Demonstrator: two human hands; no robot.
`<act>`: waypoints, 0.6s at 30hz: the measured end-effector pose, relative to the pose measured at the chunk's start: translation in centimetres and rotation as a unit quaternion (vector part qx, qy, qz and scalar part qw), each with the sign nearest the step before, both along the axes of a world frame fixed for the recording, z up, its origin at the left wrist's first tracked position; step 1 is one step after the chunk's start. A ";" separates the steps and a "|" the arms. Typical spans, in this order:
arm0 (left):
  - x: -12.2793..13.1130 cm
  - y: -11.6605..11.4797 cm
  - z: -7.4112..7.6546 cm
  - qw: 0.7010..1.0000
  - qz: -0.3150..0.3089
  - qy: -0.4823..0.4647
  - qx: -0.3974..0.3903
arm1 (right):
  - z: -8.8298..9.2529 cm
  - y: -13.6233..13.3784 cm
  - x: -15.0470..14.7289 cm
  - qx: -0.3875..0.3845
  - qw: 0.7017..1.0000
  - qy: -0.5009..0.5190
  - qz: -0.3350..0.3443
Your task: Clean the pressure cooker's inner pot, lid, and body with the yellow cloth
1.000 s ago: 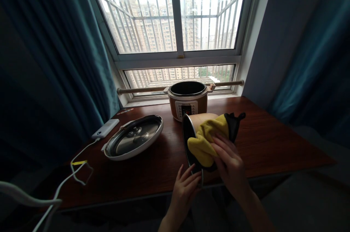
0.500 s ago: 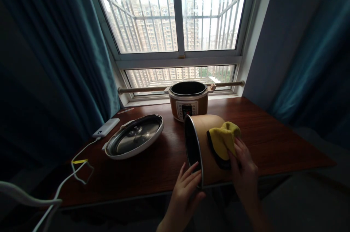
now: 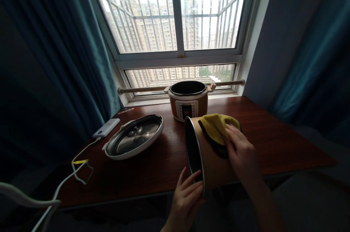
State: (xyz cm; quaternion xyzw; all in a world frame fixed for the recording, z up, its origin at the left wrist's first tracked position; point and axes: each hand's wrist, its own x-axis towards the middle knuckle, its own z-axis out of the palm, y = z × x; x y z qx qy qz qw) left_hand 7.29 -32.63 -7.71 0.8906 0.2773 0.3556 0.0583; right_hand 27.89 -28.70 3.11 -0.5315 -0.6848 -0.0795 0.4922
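A tan inner pot [image 3: 212, 172] with a dark inside lies tipped on its side over the front part of the table, its mouth facing left. My left hand [image 3: 187, 197] grips the pot's lower rim, fingers inside the opening. My right hand [image 3: 240, 148] holds a yellow cloth [image 3: 214, 128] with black edging and presses it against the pot's outer wall near the top. Behind the pot stands the pressure cooker body [image 3: 188, 104], uncovered, with a control panel on its front. Its lid [image 3: 133, 135] rests to the left with the metal underside facing up.
The dark red wooden table [image 3: 273, 133] stands against a barred window [image 3: 210, 10]. A white power bank [image 3: 106, 128] with a white cable [image 3: 61, 184] is at the left edge. Blue curtains [image 3: 90, 50] hang at both sides.
My right hand and the cloth have moved up and slightly left across the pot's wall. The pot and my left hand have shifted slightly down.
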 end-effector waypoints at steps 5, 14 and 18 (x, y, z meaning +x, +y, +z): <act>1.1 0.0 -1.3 0.998 -0.014 0.012 0.055 | 1.0 -1.0 -2.0 0.007 0.993 -0.048 0.110; 2.2 0.1 -1.5 0.996 -0.022 0.017 0.087 | 0.8 0.6 1.7 -0.053 0.998 0.040 -0.007; 2.6 0.0 -2.5 0.996 -0.041 0.002 0.082 | 2.3 -0.2 0.0 -0.067 0.987 -0.028 0.147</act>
